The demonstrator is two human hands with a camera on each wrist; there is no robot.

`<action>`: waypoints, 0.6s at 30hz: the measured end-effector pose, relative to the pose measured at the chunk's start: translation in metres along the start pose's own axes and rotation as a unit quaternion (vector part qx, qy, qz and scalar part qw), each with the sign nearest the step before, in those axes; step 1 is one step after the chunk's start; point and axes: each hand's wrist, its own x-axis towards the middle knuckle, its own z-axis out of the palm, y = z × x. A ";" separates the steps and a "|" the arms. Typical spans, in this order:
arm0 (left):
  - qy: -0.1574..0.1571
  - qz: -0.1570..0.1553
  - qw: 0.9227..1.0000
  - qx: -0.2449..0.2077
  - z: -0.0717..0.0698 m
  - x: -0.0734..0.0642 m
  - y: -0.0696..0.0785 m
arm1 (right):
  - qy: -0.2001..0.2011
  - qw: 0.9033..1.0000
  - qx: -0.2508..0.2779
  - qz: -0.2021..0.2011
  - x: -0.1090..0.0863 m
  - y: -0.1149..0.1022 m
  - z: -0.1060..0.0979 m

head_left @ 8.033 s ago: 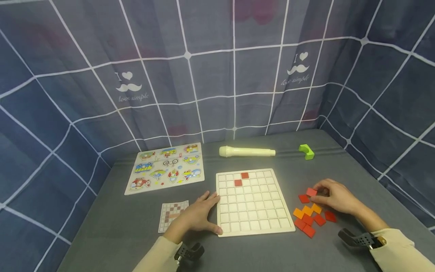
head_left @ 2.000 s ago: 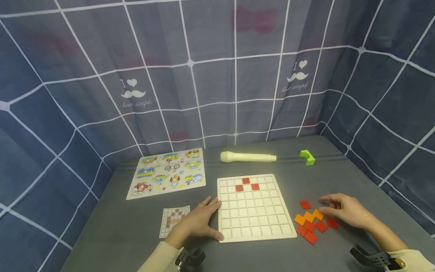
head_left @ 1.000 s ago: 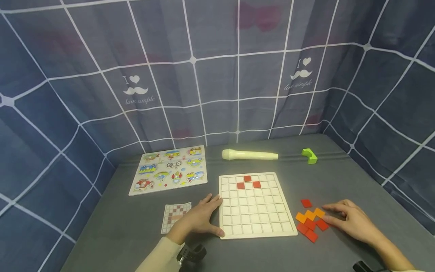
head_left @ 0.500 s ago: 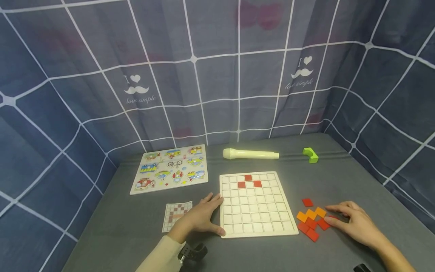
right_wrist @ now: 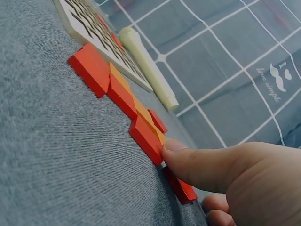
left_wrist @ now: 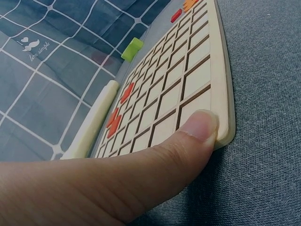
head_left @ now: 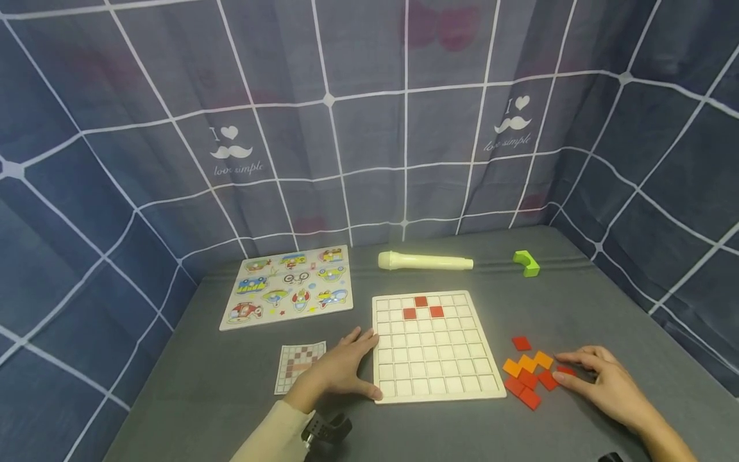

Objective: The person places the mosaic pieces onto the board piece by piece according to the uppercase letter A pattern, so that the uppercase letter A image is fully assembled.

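My left hand [head_left: 340, 369] rests at the left edge of a pale wooden grid board [head_left: 439, 350], fingers spread; its thumb [left_wrist: 200, 127] presses the near left corner. Three red square tiles sit in the board's upper cells, among them the top red tile [head_left: 421, 301]. Right of the board, my right hand [head_left: 606, 385] is low over the loose tiles. Its thumb and index finger stand apart around the rightmost red tile [right_wrist: 181, 186], which lies on the table and is partly covered by the thumb. Beside it are several red tiles [head_left: 530, 398] and three orange tiles [head_left: 543, 360].
A small printed pattern card [head_left: 300, 366] lies left of the board, partly behind the left hand. Farther back are a vehicle puzzle board [head_left: 288, 289], a cream toy microphone [head_left: 427, 262] and a green notched block [head_left: 526, 263]. A blue gridded curtain [head_left: 369, 128] encloses the table's back and sides.
Eight seconds ago the right hand held a red tile and two lay on the board; now three do. The right hand has since moved to the rightmost loose tile. The left hand stays put.
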 end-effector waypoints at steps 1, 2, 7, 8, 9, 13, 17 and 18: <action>-0.001 -0.001 1.000 0.000 0.000 0.000 0.000 | -0.002 1.000 0.006 0.003 -0.001 0.000 0.000; -0.002 -0.002 1.000 -0.002 0.000 0.000 0.001 | -0.005 1.000 0.010 0.008 -0.002 0.000 0.000; -0.005 -0.004 1.000 -0.003 0.000 0.000 0.001 | -0.016 0.999 0.021 0.028 -0.005 0.000 -0.001; -0.005 -0.004 1.000 -0.003 0.000 0.001 0.001 | -0.017 0.999 0.022 0.031 -0.005 0.000 -0.001; -0.005 -0.003 1.000 -0.002 0.000 0.001 0.001 | -0.021 0.999 0.025 0.033 -0.005 0.000 -0.001; -0.004 -0.002 1.000 -0.002 -0.001 0.001 0.001 | -0.036 0.998 0.040 0.034 -0.005 0.001 -0.003; -0.004 -0.002 1.000 0.001 -0.001 0.001 0.000 | -0.047 0.997 0.053 0.023 -0.003 0.002 -0.006; -0.004 -0.002 1.000 0.000 -0.002 0.001 0.000 | -0.049 0.997 0.055 0.020 -0.002 0.002 -0.007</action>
